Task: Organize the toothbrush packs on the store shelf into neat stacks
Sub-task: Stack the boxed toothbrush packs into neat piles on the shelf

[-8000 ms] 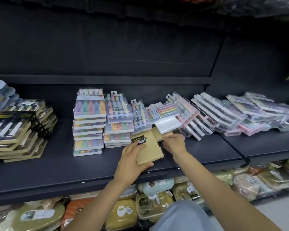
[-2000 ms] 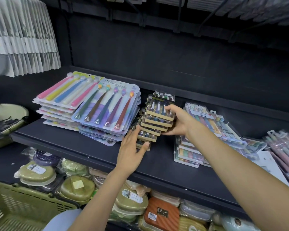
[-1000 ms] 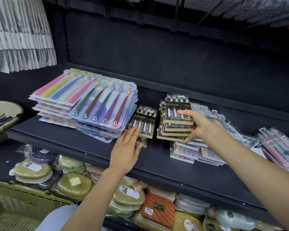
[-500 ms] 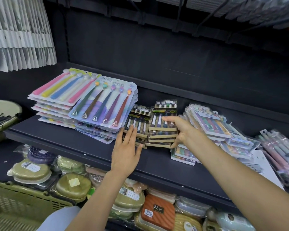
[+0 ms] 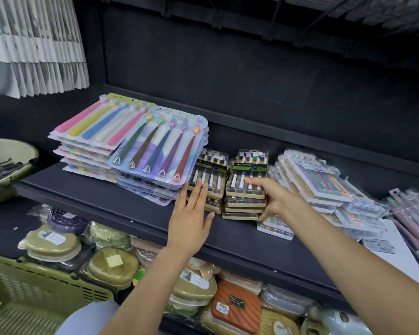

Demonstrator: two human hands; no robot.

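On the dark store shelf (image 5: pixel 102 197) two short stacks of black-and-gold toothbrush packs sit side by side between larger piles. The left hand (image 5: pixel 191 218) lies flat with fingers straight and together, fingertips against the near edge of the left small stack (image 5: pixel 209 182), most likely to steady it and square its front. The right hand (image 5: pixel 273 201) wraps the right small stack (image 5: pixel 246 189): fingers spread over the top pack, thumb down the right side near the bottom, a hold that suits nudging the whole pile into line beside its neighbour. The two stacks stand just apart, the right one looking fairly even and the left one slightly stepped. To the far left, wide blister cards of pastel toothbrushes (image 5: pixel 92 131) and dark-handled toothbrushes (image 5: pixel 160 151) overlap in loose fans; to the right, clear packs of coloured brushes (image 5: pixel 324 187) lean in a slumped heap that seems to need tidying next. Printing on the packs is too small and blurred to read. Below the shelf an orange case (image 5: pixel 235 308) carries a dark tag, its letters unclear.
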